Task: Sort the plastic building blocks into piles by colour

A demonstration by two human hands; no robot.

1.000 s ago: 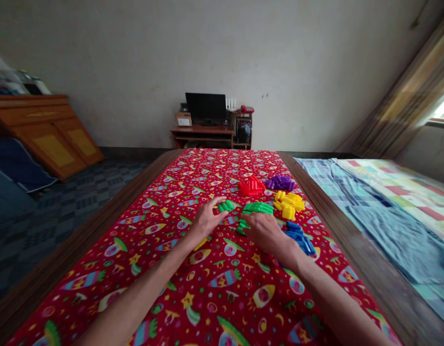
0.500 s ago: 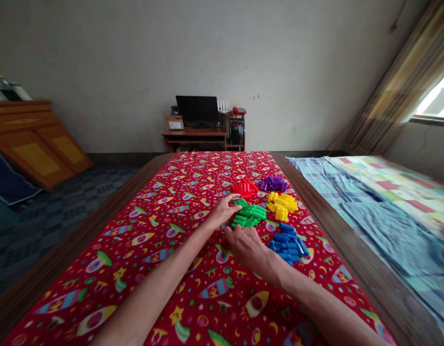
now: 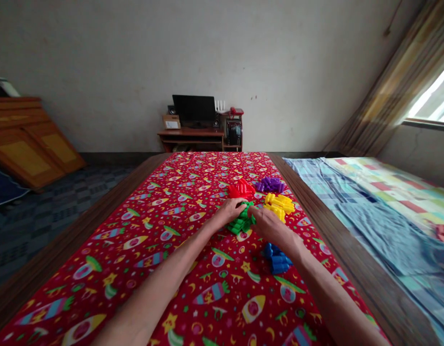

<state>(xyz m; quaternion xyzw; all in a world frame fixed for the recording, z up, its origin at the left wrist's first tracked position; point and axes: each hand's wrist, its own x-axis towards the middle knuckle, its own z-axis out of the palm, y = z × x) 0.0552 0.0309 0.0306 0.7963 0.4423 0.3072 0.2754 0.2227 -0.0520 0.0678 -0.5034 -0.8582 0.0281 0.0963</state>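
Observation:
On a red patterned cloth point(image 3: 164, 269) lie sorted piles of plastic blocks. My left hand point(image 3: 229, 213) and my right hand point(image 3: 267, 222) press in on the green pile point(image 3: 239, 222) from either side, fingers curled against it. Behind it sit the red pile point(image 3: 240, 190), the purple pile point(image 3: 268, 184) and the yellow pile point(image 3: 278, 203). My right forearm partly covers the blue pile point(image 3: 277, 258).
The cloth covers a long wooden table with bare edges point(image 3: 366, 274). A bed with striped and checked sheets point(image 3: 380, 202) lies to the right. A desk with a monitor point(image 3: 195, 109) stands at the far wall, a wooden cabinet point(image 3: 30, 144) at left, a curtain point(image 3: 395, 91) at right.
Both hands have swept scattered green blocks together into one tight pile and closed in on it. My head has shifted, so the view moved slightly.

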